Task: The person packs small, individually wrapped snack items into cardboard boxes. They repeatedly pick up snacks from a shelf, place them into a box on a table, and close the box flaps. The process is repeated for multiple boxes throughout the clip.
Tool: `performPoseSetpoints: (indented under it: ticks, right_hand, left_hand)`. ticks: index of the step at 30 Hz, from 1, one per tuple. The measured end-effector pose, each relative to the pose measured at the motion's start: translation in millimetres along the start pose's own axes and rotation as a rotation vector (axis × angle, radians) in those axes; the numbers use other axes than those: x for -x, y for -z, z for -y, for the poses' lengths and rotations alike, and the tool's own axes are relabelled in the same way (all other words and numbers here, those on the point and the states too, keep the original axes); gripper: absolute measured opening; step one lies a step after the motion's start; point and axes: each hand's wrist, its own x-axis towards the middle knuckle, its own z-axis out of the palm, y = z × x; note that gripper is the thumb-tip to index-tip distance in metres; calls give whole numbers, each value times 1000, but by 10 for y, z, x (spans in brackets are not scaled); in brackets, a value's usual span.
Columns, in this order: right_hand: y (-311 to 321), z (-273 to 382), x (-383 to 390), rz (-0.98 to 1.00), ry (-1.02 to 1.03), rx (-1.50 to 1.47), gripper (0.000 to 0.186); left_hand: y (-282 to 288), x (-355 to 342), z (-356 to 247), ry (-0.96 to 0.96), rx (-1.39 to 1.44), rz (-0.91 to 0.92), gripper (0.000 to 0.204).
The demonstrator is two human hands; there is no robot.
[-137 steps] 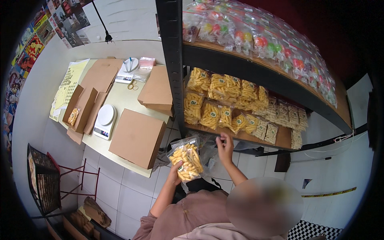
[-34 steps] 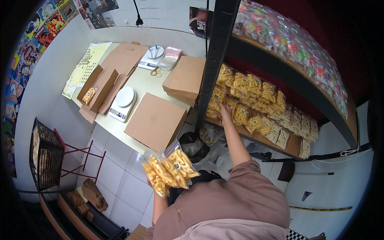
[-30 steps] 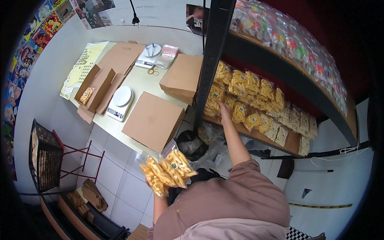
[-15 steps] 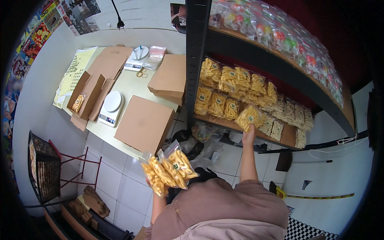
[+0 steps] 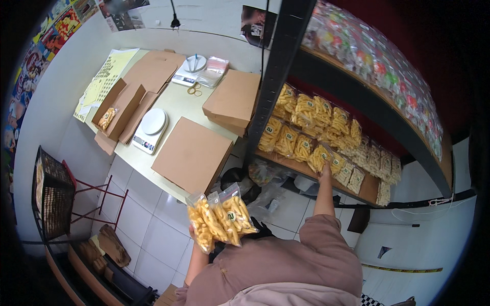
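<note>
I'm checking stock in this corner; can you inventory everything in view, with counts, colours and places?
Held snack bags: at least three, yellow, lower middle
Shelf unit: one, black and brown, right
Candy bags: many, clear with red and green, upper shelf
Yellow snack bags: many, yellow, lower shelf
Pale snack bags: several, whitish, lower shelf's right
Table: one, pale, left of shelf
Scales: two, white, table
Large carton: one, brown, table
Open box: one, brown, table, one snack bag inside
Label sheets: several, yellow, table
Crate: one, black, lower left
Posters: many, multicoloured, upper left
Smaller items: not all listed
Left hand: one, mostly hidden, at held bags
Right hand: one, touching a yellow bag
</note>
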Motion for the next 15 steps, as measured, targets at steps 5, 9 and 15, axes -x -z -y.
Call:
performPoseSetpoints:
  ticks: [5, 9, 15]
  right_hand:
    - [-52, -64, -6, -147, 194, -200, 36]
    - [357, -393, -55, -272, 695, -462, 44]
    - [53, -1136, 1478, -497, 436, -608, 47]
  left_hand:
    - [31, 124, -211, 54, -15, 22, 76]
    - [164, 224, -531, 106, 183, -36, 84]
    - [443, 611, -1384, -134, -38, -36, 79]
